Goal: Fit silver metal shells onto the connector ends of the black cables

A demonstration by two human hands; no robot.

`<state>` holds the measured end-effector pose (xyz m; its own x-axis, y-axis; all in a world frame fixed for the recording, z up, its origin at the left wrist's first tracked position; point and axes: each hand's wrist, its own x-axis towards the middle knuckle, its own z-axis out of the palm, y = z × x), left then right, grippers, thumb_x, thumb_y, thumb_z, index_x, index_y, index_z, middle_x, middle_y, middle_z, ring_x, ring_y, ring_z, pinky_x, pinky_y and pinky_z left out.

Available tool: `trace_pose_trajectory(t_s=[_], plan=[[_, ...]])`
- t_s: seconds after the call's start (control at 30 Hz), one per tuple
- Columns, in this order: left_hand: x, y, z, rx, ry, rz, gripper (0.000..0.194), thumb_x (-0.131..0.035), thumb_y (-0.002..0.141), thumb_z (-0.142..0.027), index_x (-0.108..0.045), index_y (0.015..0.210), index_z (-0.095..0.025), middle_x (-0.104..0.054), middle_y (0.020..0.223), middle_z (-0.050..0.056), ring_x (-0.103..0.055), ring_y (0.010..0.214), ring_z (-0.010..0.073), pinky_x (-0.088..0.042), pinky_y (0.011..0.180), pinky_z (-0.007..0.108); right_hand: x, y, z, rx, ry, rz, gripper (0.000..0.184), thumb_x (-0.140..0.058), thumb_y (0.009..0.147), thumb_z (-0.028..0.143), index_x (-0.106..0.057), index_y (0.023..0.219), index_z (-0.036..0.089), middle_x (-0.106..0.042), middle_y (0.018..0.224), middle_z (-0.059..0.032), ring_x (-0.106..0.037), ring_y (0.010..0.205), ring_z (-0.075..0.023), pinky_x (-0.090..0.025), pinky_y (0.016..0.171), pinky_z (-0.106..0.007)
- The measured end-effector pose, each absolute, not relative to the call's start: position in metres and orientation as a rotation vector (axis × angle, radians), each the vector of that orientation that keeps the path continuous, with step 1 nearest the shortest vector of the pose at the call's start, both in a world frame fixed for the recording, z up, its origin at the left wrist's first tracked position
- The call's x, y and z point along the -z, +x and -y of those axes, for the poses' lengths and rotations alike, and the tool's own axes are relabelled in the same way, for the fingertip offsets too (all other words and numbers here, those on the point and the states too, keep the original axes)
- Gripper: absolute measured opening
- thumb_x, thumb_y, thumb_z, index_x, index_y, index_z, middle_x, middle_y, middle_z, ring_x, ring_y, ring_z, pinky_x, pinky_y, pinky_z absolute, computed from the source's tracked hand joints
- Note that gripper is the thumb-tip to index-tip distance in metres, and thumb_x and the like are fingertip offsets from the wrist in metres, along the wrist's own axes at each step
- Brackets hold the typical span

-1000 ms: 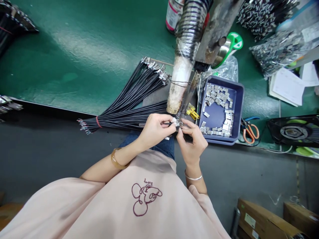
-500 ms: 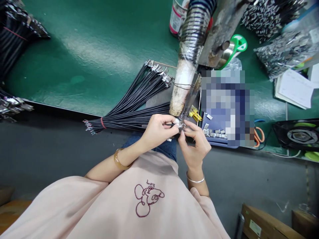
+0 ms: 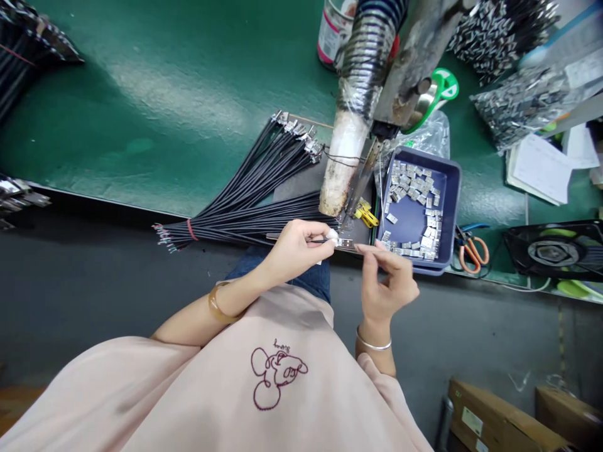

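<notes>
My left hand (image 3: 301,243) pinches a black cable at its end, where a silver USB connector (image 3: 345,243) sticks out to the right past the fingertips. Something white covers a fingertip of that hand. My right hand (image 3: 389,276) is just right of the connector, apart from it, fingers spread and nothing visible in them. Beside my left hand lies a bundle of black cables (image 3: 235,216), tied by a red band (image 3: 191,229), with bare wire ends at the left. Small metal connector shells (image 3: 414,182) lie loose in a blue tray (image 3: 452,207) beyond my right hand.
A taped duct hose (image 3: 346,150) and a metal arm (image 3: 419,56) hang low over the work spot. A yellow tool (image 3: 366,213) lies behind my hands. Orange-handled pliers (image 3: 473,251), a fan (image 3: 556,251) and papers (image 3: 539,166) are at the right. The table edge runs near my body.
My right hand has moved off the connector, to the right and slightly down, and its fingers have parted. My left hand still holds the cable in nearly the same place.
</notes>
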<state>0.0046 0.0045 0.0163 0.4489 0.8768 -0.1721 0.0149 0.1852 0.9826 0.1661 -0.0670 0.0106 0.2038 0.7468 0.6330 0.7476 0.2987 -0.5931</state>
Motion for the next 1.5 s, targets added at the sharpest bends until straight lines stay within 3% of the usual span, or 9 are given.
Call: trace_pose_trajectory(t_s=[0.13,0.33,0.47,0.6,0.77,1.03,1.2,1.33,1.5], plan=[[-0.018,-0.004,-0.006,-0.686,1.305,-0.788,0.022,-0.060,0.083,-0.025,-0.060,0.066,-0.011,-0.038,0.054,-0.006,-0.032,0.051,0.0052,-0.027,0.049,0.018,-0.009,0.167,0.064,0.018,-1.344,1.899,0.019,-0.066,0.085,0.008,-0.060,0.097,0.022,-0.075,0.113,-0.0074,-0.075,0.098,-0.0173,-0.061,0.082,-0.027],[-0.024,-0.015,-0.001,-0.773,1.611,-0.823,0.008,-0.060,0.083,-0.017,-0.066,0.080,-0.012,-0.056,0.066,-0.002,-0.042,0.058,0.0075,-0.035,0.056,0.020,-0.006,0.164,0.060,-0.303,-1.429,1.559,0.008,-0.063,0.090,0.020,-0.057,0.092,0.024,-0.069,0.083,0.0015,-0.072,0.075,-0.0125,-0.058,0.067,-0.025],[-0.026,-0.019,0.001,-0.693,1.685,-0.727,0.022,-0.056,0.087,-0.018,-0.066,0.068,-0.011,-0.057,0.056,-0.002,-0.041,0.051,0.0062,-0.031,0.051,0.020,-0.010,0.163,0.056,-0.690,-1.509,1.412,0.011,-0.062,0.092,0.028,-0.054,0.086,0.023,-0.061,0.071,0.0064,-0.067,0.058,-0.0094,-0.055,0.056,-0.021],[-0.022,-0.018,-0.001,-0.666,1.449,-0.736,0.019,-0.054,0.084,-0.016,-0.065,0.070,-0.010,-0.062,0.056,0.001,-0.047,0.049,0.0072,-0.036,0.050,0.019,-0.013,0.162,0.061,-0.226,-1.566,1.551,0.000,-0.062,0.092,0.023,-0.062,0.092,0.023,-0.061,0.067,0.0066,-0.056,0.049,-0.0059,-0.046,0.051,-0.019],[-0.015,-0.017,-0.001,-0.667,1.433,-0.749,0.016,-0.050,0.078,-0.011,-0.067,0.076,-0.010,-0.063,0.061,0.001,-0.053,0.055,0.0092,-0.041,0.056,0.020,-0.014,0.158,0.066,0.069,-1.451,1.956,0.020,-0.067,0.089,0.020,-0.066,0.108,0.022,-0.052,0.052,0.0092,-0.043,0.044,-0.0069,-0.039,0.053,-0.022],[-0.009,-0.014,-0.001,-0.654,1.335,-0.730,0.012,-0.059,0.081,-0.020,-0.065,0.085,-0.010,-0.052,0.059,-0.003,-0.045,0.054,0.0071,-0.038,0.054,0.019,-0.008,0.155,0.063,0.019,-1.470,1.876,0.004,-0.064,0.089,0.017,-0.064,0.089,0.021,-0.059,0.059,0.0067,-0.044,0.046,-0.0053,-0.036,0.051,-0.021],[-0.011,-0.013,-0.001,-0.678,1.353,-0.724,0.020,-0.063,0.084,-0.029,-0.066,0.076,-0.011,-0.055,0.061,-0.002,-0.045,0.055,0.0073,-0.036,0.053,0.019,-0.007,0.157,0.068,-0.520,-1.576,1.567,0.012,-0.061,0.091,0.028,-0.062,0.082,0.020,-0.051,0.057,0.0085,-0.042,0.044,-0.0047,-0.033,0.044,-0.019],[-0.013,-0.012,-0.003,-0.655,1.338,-0.744,0.029,-0.060,0.086,-0.027,-0.059,0.061,-0.012,-0.053,0.052,-0.002,-0.045,0.050,0.0069,-0.036,0.052,0.019,-0.011,0.161,0.069,-0.587,-1.502,1.287,0.013,-0.057,0.094,0.032,-0.063,0.096,0.020,-0.048,0.052,0.0101,-0.044,0.040,-0.0052,-0.035,0.041,-0.018],[-0.010,-0.009,-0.007,-0.715,1.191,-0.811,0.018,-0.065,0.081,-0.027,-0.069,0.077,-0.010,-0.048,0.053,-0.004,-0.036,0.049,0.0056,-0.030,0.048,0.019,-0.008,0.162,0.067,-0.357,-1.480,1.212,0.012,-0.055,0.095,0.025,-0.055,0.106,0.023,-0.069,0.070,0.0060,-0.060,0.043,-0.0070,-0.047,0.043,-0.019]])
